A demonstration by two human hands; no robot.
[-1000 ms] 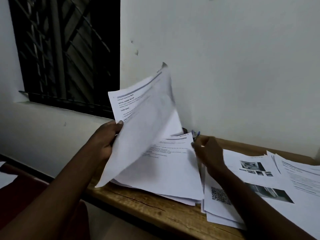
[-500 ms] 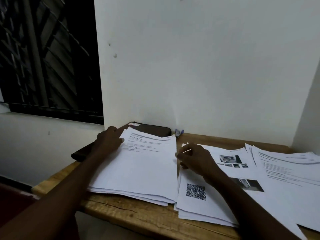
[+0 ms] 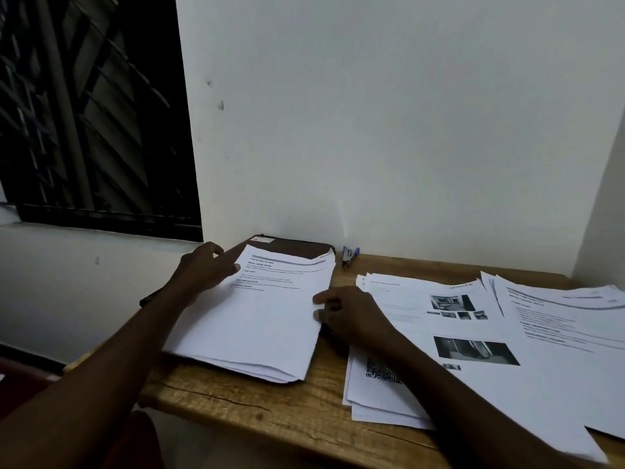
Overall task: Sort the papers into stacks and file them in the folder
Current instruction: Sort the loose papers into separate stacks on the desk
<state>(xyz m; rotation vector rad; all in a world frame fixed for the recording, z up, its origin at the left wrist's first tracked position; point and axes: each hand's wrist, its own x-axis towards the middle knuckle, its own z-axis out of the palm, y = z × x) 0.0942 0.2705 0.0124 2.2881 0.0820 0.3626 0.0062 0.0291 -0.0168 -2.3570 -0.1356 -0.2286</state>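
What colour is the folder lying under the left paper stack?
Dark brown: the folder shows best in the head view, peeking out behind the paper stack.

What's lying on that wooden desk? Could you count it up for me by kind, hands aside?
Paper stacks: 3 (left, middle, right)
Dark folder: 1, under the left stack
Small blue-and-white item by the wall: 1, too small to identify
Total: 5
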